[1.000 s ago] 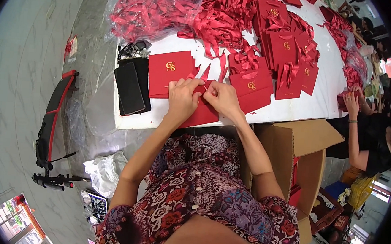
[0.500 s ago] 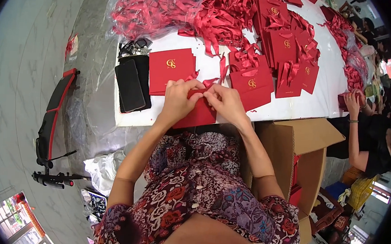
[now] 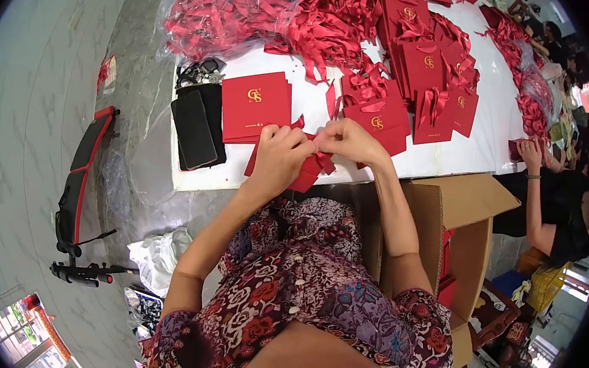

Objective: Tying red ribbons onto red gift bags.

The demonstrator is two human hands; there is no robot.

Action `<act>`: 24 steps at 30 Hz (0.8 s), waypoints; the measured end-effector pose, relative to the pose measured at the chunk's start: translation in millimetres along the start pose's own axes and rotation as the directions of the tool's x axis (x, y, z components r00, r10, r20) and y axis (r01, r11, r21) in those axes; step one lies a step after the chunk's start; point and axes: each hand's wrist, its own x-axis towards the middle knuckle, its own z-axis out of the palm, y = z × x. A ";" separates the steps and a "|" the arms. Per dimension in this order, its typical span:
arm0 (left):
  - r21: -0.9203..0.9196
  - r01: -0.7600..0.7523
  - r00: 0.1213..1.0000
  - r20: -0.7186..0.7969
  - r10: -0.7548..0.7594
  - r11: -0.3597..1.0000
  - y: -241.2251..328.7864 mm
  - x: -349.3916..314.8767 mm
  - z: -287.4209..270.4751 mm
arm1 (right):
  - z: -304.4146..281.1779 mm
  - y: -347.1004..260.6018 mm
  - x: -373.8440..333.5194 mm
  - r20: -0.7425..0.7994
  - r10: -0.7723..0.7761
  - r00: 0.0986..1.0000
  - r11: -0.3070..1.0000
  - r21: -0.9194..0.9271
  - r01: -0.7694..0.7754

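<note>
At the table's near edge, my left hand (image 3: pixel 281 155) is closed on a red paper gift bag (image 3: pixel 304 179), which lies tilted under the fingers. My right hand (image 3: pixel 353 141) pinches at the bag's top side, its fingertips meeting those of the left. A red ribbon (image 3: pixel 325 163) hangs below the fingertips; how it runs between them is hidden. Just beyond my left hand lies a stack of flat red bags (image 3: pixel 254 105) with gold lettering. To the right of my right hand are more red bags (image 3: pixel 380 121) with ribbon handles.
Loose red ribbons (image 3: pixel 334 35) and a plastic-wrapped ribbon bundle (image 3: pixel 224 19) cover the far table. A black phone (image 3: pixel 195 131) lies at the left edge. An open cardboard box (image 3: pixel 469 205) stands at my right. A co-worker's hand (image 3: pixel 532 154) holds something red further right.
The bag has turned and tilted beneath my hands. My right hand has lifted and turned sideways, still pinching. A ribbon now shows below the fingertips.
</note>
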 end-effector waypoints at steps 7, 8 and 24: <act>-0.230 0.127 0.992 0.026 -0.124 0.965 -8.8 1.6 -2.4 | 29.3 13.7 19.3 -0.437 0.042 0.899 0.999 -0.012 -0.052; -0.230 0.127 0.992 0.028 -0.124 0.965 -5.6 1.3 -1.7 | 26.6 16.0 21.0 -0.438 0.043 0.898 0.999 -0.011 -0.053; -0.075 0.243 0.939 -0.231 -0.254 0.967 -22.9 7.6 18.0 | 29.6 -12.6 -21.0 -0.239 0.018 0.971 1.000 -0.015 -0.022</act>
